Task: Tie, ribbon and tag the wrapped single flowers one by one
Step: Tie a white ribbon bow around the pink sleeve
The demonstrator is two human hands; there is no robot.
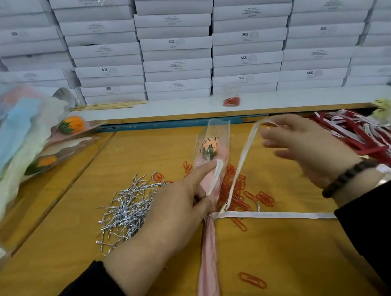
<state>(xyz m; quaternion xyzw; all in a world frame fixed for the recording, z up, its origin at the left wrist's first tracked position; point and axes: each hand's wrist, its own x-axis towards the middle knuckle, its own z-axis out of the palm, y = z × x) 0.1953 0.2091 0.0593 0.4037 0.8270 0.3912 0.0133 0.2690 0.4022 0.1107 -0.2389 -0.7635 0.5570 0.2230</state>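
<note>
Wooden table [305, 270]: silver twist ties [125, 211], red paper clips [242, 191], ribbons [374, 134], wrapped flowers [16, 156].

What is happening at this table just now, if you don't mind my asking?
A person is tying a white ribbon round a wrapped single flower on the wooden table. The left hand holds the wrap at its neck and pins one ribbon loop; the right hand lifts the other length. Silver twist ties and red paper clips lie close by; more wrapped flowers are piled to the left.
</note>
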